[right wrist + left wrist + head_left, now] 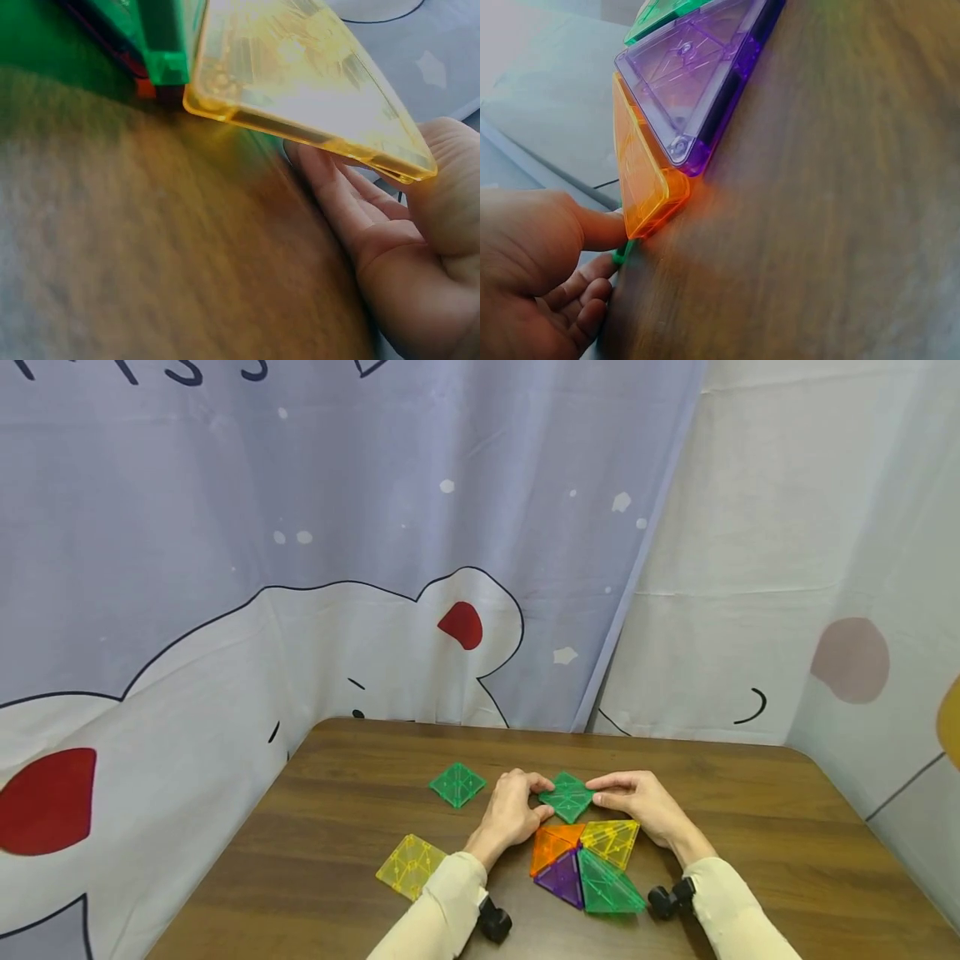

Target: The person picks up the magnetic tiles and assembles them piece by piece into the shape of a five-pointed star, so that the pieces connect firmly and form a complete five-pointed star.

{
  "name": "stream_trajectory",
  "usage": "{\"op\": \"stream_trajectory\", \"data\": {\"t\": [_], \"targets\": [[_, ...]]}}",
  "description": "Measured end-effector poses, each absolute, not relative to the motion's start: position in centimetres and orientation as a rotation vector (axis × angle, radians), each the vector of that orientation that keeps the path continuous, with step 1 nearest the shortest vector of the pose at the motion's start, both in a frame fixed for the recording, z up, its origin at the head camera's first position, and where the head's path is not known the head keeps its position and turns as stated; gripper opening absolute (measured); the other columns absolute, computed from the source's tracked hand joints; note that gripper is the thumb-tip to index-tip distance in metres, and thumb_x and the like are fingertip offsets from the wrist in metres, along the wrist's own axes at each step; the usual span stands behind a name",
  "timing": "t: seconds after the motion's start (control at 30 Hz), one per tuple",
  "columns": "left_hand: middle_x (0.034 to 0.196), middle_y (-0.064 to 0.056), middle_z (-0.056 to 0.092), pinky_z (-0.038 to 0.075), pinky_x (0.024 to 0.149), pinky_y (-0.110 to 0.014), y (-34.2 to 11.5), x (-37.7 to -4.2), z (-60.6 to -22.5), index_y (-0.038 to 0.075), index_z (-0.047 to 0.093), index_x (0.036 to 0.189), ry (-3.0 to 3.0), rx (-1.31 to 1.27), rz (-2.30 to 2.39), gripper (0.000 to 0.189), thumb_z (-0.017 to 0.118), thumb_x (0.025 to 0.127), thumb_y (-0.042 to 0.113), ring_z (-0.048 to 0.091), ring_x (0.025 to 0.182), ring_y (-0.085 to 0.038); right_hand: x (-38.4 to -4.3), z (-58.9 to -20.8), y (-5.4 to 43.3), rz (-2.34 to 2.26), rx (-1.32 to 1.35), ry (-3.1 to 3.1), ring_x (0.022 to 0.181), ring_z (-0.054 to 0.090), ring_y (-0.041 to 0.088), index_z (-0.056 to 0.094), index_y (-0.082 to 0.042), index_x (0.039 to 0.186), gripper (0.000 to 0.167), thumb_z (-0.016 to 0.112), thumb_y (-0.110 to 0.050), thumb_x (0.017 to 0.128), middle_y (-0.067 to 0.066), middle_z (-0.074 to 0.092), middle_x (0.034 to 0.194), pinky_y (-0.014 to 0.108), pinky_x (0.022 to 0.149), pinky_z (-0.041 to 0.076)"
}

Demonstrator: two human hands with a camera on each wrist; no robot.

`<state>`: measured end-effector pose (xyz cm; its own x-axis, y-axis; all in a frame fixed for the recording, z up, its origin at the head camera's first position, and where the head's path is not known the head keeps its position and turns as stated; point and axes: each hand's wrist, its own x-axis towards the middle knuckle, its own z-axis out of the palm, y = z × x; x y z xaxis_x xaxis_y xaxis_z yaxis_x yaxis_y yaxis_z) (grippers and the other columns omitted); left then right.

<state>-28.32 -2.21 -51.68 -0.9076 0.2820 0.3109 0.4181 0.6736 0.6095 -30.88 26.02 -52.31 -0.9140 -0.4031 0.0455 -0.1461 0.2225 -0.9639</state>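
Note:
A translucent green square magnetic tile (567, 797) lies between both hands, one corner toward the person. My left hand (513, 807) pinches its left corner with thumb and fingers, while my right hand (645, 806) pinches the right corner. Just in front of it stands a raised cluster of magnetic tiles: an orange triangle (557, 843), a yellow tile (611, 839), a purple triangle (562, 878) and a larger green tile (609, 887). In the left wrist view, the left thumb is close to the orange tile (641, 176). The yellow tile (300, 82) hides part of the right fingers in the right wrist view.
Another green square tile (457, 785) lies flat on the wooden table (337, 777), left of the left hand. Nearer, a yellow square tile (411, 866) is partly covered by the left sleeve (442, 902). A printed curtain (375, 652) hangs behind the table's far edge.

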Motion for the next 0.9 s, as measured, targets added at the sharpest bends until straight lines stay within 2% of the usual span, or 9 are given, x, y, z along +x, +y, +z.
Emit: {"op": "stream_trajectory", "data": {"t": [0.23, 0.4, 0.5, 0.6, 0.7, 0.9], "targets": [[0.111, -0.003, 0.072, 0.052, 0.094, -0.035, -1.87, -28.0, -51.67, 0.019, 0.086, 0.114, -2.697, -0.532, -1.207, 0.018, 0.089, 0.097, 0.014, 0.062, 0.104, -0.019, -30.67, -52.22, 25.72, -1.772, -0.409, 2.331, 0.114, 0.075, 0.014, 0.078, 0.001, 0.134, 0.037, 0.083, -0.017, 0.102, 0.02, 0.075, 0.138, 0.026, 0.096, 0.061], [0.114, -0.01, 0.065, 0.057, 0.082, -0.027, -1.71, -27.98, -51.64, 0.014, 0.086, 0.115, -2.645, -0.507, -1.389, 0.017, 0.085, 0.099, 0.008, 0.065, 0.09, -0.013, -30.57, -52.11, 25.68, -1.789, -0.396, 2.341, 0.113, 0.073, 0.015, 0.078, 0.002, 0.134, 0.038, 0.083, -0.017, 0.102, 0.021, 0.075, 0.139, 0.026, 0.095, 0.06], [0.113, -0.01, 0.064, 0.059, 0.078, -0.024, -1.76, -27.99, -51.72, 0.012, 0.086, 0.114, -2.622, -0.465, -1.467, 0.015, 0.085, 0.099, 0.009, 0.066, 0.086, -0.008, -30.54, -52.11, 25.71, -1.8, -0.406, 2.32, 0.112, 0.073, 0.015, 0.077, 0.003, 0.134, 0.039, 0.083, -0.017, 0.102, 0.022, 0.074, 0.139, 0.026, 0.094, 0.061], [0.113, -0.009, 0.066, 0.062, 0.081, -0.026, -1.85, -28.03, -51.82, 0.014, 0.087, 0.112, -2.612, -0.413, -1.49, 0.014, 0.086, 0.099, 0.011, 0.07, 0.089, -0.009, -30.59, -52.14, 25.76, -1.813, -0.412, 2.288, 0.11, 0.075, 0.015, 0.076, 0.004, 0.135, 0.04, 0.083, -0.016, 0.102, 0.02, 0.076, 0.136, 0.027, 0.094, 0.062], [0.113, -0.008, 0.075, 0.065, 0.083, -0.029, -1.93, -28.2, -51.88, 0.016, 0.088, 0.112, -2.59, -0.374, -1.505, 0.015, 0.088, 0.098, 0.012, 0.076, 0.092, -0.012, -30.72, -52.2, 25.86, -1.852, -0.428, 2.219, 0.105, 0.079, 0.016, 0.072, 0.008, 0.137, 0.042, 0.082, -0.013, 0.103, 0.017, 0.08, 0.126, 0.03, 0.093, 0.064], [0.098, -0.001, 0.084, 0.065, 0.08, -0.029, -2.09, -28.39, -51.93, 0.013, 0.089, 0.115, -2.549, -0.278, -1.597, 0.018, 0.089, 0.096, 0.011, 0.078, 0.085, -0.008, -30.89, -52.28, 26.05, -1.921, -0.488, 2.085, 0.097, 0.083, 0.019, 0.063, 0.019, 0.141, 0.046, 0.077, -0.006, 0.105, 0.017, 0.083, 0.112, 0.032, 0.09, 0.066]]}}
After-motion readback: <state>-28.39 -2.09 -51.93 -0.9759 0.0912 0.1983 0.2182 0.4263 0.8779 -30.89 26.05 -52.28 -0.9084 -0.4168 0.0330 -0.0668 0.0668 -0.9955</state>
